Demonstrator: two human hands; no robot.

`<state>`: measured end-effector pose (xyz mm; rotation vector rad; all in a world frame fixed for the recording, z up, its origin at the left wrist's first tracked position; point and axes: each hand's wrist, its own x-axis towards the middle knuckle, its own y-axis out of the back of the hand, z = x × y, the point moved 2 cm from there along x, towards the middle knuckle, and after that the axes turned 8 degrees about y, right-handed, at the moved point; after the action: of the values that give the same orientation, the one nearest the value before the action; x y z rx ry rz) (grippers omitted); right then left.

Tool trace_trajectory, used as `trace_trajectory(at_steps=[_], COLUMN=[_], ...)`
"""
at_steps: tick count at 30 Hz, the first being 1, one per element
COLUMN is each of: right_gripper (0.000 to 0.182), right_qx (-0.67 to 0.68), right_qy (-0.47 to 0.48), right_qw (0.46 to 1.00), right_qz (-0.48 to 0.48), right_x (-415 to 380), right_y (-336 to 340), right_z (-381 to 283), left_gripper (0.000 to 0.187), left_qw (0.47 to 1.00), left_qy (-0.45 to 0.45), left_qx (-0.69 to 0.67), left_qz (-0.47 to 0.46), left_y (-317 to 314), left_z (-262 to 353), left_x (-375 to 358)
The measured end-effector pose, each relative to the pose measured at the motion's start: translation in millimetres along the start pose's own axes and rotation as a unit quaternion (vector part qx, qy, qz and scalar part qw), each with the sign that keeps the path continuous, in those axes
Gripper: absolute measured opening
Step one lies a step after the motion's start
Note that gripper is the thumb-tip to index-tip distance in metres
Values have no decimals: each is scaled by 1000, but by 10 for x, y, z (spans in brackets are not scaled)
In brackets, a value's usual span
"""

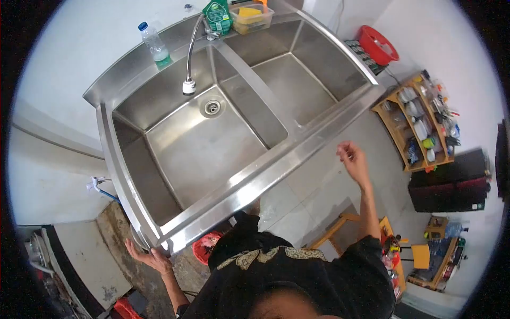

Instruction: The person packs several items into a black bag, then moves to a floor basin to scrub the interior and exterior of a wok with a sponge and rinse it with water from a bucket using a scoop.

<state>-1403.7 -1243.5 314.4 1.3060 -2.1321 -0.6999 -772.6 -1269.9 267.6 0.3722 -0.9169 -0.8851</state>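
A steel double-basin sink (pixel 234 183) stands in front of me. At its near left corner is my left hand (pixel 151 259), fingers stretched out and spread, the fingertips close to a rounded metal edge under the rim. My right hand (pixel 353 158) hovers over the floor just off the sink's front edge, its fingers loosely bent and slightly apart, with nothing visible in them. A curved faucet (pixel 192 53) with a white-tipped spout reaches over the left basin, above the drain (pixel 212 108). Both basins hold no dishes.
On the back ledge are a plastic bottle (pixel 154 43), a green pouch (pixel 218 17) and a clear container (pixel 251 19) with a yellow sponge. A red basin (pixel 378 45), wooden shelf (pixel 417 125) and dark case (pixel 450 183) stand right. A red bucket (pixel 204 248) sits below the sink.
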Motion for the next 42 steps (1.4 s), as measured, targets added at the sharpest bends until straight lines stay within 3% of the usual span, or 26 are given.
trace_trajectory(at_steps=[4, 6, 8, 9, 12, 15, 17, 19, 20, 21, 22, 23, 24, 25, 26, 27, 28, 29, 30, 32, 33, 36, 40, 42], right_gripper=[31, 46, 63, 71, 92, 101, 119, 114, 114, 113, 110, 103, 93, 86, 85, 86, 85, 85, 84, 82, 78, 68, 55, 66], right_qx=[184, 223, 331, 387, 520, 548, 558, 560, 530, 549, 568, 544, 549, 529, 512, 513, 518, 497, 490, 516, 525, 531, 543, 549], right_qy=[-67, -118, -157, -165, -182, -246, -212, -235, -207, -246, -254, -207, -227, -102, -124, -97, -140, -105, -114, -125, -133, -132, -138, -86], right_qw=[977, 965, 930, 906, 824, 793, 787, 774, 802, 782, 760, 792, 792, 825, 843, 841, 835, 850, 860, 840, 834, 830, 821, 822], right_qz=[84, 74, -11, -45, -130, -97, -159, -180, -180, -161, -188, -182, -142, -170, -112, -144, -122, -140, -88, -111, -103, -111, -111, -122], right_x=[1078, 1618, 2257, 2617, 3746, 4651, 5176, 5619, 5624, 5846, 6072, 5978, 5795, 5444, 5109, 5171, 5080, 5026, 4781, 4974, 4954, 4759, 4199, 4332], right_y=[111, 37, -151, -291, -890, -1311, -1528, -1803, -1767, -1932, -2088, -2038, -2017, -1831, -1752, -1772, -1743, -1727, -1658, -1709, -1680, -1472, -1336, -1236], right_z=[125, -36, 85, 126, 243, -50, -57, 34, -99, 35, 234, 30, -184, -608, -919, -841, -932, -907, -793, -494, -480, -497, -783, -641], left_gripper=[73, 72, 71, 68, 64, 59, 59, 58, 58, 59, 59, 59, 55, 56, 57, 58, 59, 59, 60, 64, 66, 64, 61, 60], left_qw=[998, 996, 991, 982, 955, 926, 901, 860, 854, 842, 789, 760, 712, 720, 673, 633, 596, 562, 541, 494, 462, 432, 406, 398], left_qy=[11, 18, 51, 8, 84, 159, 217, 275, 291, 309, 391, 446, 543, 529, 579, 611, 636, 652, 656, 687, 693, 686, 698, 698], left_qx=[62, 81, 125, 185, 265, 279, 306, 367, 348, 336, 404, 370, 253, 177, 119, 121, 118, 123, 121, 104, 84, 30, 21, 7], left_qz=[2, 14, 12, 34, 104, 196, 215, 226, 256, 287, 249, 295, 365, 412, 444, 459, 476, 494, 511, 522, 548, 585, 589, 595], left_y=[-84, -111, -111, -88, -41, -11, 160, 405, 537, 711, 893, 1055, 1191, 1433, 1509, 1573, 1665, 1739, 1909, 1999, 1933, 2246, 2602, 2698], left_z=[116, -120, -446, 146, 204, 776, 1044, 1165, 1077, 1125, 1207, 1087, 1201, 998, 1280, 1487, 1676, 1856, 1930, 2014, 2288, 2390, 1991, 1782], left_x=[53, 5, -139, 47, -91, -313, -586, -989, -1268, -1490, -1795, -2282, -2545, -3261, -3333, -3518, -3701, -3853, -4094, -4512, -4066, -3989, -4473, -4674])
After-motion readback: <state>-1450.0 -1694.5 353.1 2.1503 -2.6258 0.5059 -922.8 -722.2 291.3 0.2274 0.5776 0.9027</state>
